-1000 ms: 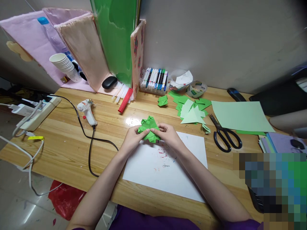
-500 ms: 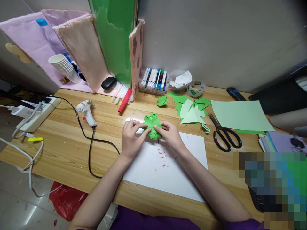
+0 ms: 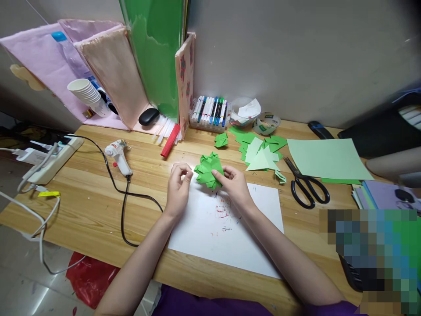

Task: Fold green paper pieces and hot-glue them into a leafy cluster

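Note:
A folded piece of green paper (image 3: 208, 169) with several pointed tips is held up above the white sheet. My right hand (image 3: 232, 181) pinches its right side, thumb on top and fingers behind. Just left of the paper, my left hand (image 3: 179, 186) is apart from it, fingers curled in and thumb against them, with nothing visible between. Beneath both hands lies the white sheet (image 3: 204, 232), marked with coloured pen strokes. A small folded green paper piece (image 3: 221, 140) rests on the table beyond the held one.
Right of my hands lie black-handled scissors (image 3: 304, 186), green paper pieces (image 3: 263, 156) and a pale green sheet (image 3: 329, 158). Markers (image 3: 209, 112) and a tape roll (image 3: 267, 123) stand behind. At left are a glue gun (image 3: 119, 157), its black cord (image 3: 123, 219) and a power strip (image 3: 54, 162).
My left hand has let go of the green paper and drawn slightly left, its fingers curling in. My right hand keeps its grip, with the paper turned a little.

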Demonstrator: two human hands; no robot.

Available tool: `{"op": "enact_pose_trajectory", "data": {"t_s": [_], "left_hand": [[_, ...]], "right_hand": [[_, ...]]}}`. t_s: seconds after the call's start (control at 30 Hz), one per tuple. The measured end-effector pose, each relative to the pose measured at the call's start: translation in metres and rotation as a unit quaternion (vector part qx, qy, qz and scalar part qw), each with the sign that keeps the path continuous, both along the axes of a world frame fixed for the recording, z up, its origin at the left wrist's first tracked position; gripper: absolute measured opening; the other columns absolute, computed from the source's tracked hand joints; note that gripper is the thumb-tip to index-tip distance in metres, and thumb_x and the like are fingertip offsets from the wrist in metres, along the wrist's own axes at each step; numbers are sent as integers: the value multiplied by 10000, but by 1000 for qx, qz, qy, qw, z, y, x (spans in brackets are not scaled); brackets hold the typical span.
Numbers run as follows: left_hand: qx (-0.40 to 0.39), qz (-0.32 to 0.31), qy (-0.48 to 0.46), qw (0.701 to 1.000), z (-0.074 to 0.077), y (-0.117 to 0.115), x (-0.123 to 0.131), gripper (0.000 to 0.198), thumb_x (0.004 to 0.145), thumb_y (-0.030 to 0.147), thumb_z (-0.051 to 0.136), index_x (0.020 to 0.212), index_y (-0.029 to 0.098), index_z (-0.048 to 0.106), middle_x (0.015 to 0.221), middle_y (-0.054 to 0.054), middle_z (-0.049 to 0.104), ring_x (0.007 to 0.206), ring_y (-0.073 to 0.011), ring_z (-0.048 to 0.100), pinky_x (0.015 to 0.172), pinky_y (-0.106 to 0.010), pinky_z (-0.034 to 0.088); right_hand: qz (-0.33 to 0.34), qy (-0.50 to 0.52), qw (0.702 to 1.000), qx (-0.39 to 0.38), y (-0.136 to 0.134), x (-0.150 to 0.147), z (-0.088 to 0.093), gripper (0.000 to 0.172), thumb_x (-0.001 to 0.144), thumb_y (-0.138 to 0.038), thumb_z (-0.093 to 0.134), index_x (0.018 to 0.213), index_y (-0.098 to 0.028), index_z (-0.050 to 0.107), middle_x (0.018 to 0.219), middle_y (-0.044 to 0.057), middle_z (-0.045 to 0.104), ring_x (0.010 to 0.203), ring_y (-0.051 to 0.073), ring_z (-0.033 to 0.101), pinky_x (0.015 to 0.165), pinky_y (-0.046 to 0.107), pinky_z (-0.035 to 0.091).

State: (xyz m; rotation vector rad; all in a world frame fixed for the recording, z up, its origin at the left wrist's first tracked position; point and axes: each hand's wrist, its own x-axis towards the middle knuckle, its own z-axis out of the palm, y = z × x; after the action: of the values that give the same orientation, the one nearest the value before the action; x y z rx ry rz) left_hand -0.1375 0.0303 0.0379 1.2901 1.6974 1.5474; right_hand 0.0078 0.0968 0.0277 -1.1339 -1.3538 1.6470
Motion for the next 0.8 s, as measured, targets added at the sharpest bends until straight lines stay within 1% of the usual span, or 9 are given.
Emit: {"op": "enact_pose_trajectory", "data": {"t_s": [0.07,0.1,0.13,0.2,0.27,0.33,0.57,0.7,0.8], "left_hand": [[26,-1,-95,995,2,1,-4,150,885,334,417,842,210,490,992,-46,558,995,-166,513,868,-293,378],[37,1,-108,993,4,1,-6,153,886,338,416,847,211,494,1019,-48,566,1022,-167,513,892,-301,371],[45,4,-90,995,5,1,-7,147,876,339,441,850,211,509,1031,-47,574,1035,-170,513,911,-312,361],[47,7,22,999,8,1,-8,127,818,335,549,860,217,568,1023,-42,584,1029,-182,507,930,-331,339],[37,4,157,987,10,-1,-6,146,749,319,641,867,233,629,1005,-38,581,1009,-194,491,925,-343,325],[26,-2,238,971,10,-1,-4,147,726,311,666,860,249,664,992,-40,571,985,-199,476,901,-346,327],[6,2,294,956,1,-2,0,78,789,260,594,813,223,658,981,-53,562,971,-204,461,886,-360,319],[-4,-15,247,969,3,-2,0,84,824,233,538,796,197,608,977,-59,575,989,-206,469,910,-370,313],[8,-36,64,997,5,-1,-3,122,839,276,513,774,189,569,976,-55,587,1013,-197,499,931,-357,338]], "right_hand": [[-2,2,1000,-4,2,1,0,279,697,-428,648,794,-168,620,828,65,658,747,188,609,654,299,489],[0,3,1000,-6,2,1,0,281,693,-432,651,787,-169,619,824,64,658,743,187,609,656,301,490],[3,3,1000,-8,2,1,1,284,689,-436,654,782,-170,618,817,62,657,739,187,608,657,302,490],[10,4,1000,-13,0,0,3,291,683,-443,658,780,-171,619,803,58,655,729,185,606,653,301,489],[22,2,1000,-11,-2,0,6,297,688,-445,654,793,-170,623,799,57,652,729,184,603,649,296,485],[36,-1,999,3,-4,-1,9,290,698,-436,649,799,-165,627,796,55,647,735,180,597,652,285,478],[65,-7,997,51,-6,-1,8,248,729,-401,630,787,-160,632,758,24,623,705,151,573,637,247,450],[54,-3,997,51,-5,-2,7,249,713,-401,646,778,-161,636,749,22,629,699,151,575,634,245,449],[37,6,999,24,-4,-2,6,273,690,-419,661,778,-162,637,770,30,649,702,159,593,635,255,465]]}}
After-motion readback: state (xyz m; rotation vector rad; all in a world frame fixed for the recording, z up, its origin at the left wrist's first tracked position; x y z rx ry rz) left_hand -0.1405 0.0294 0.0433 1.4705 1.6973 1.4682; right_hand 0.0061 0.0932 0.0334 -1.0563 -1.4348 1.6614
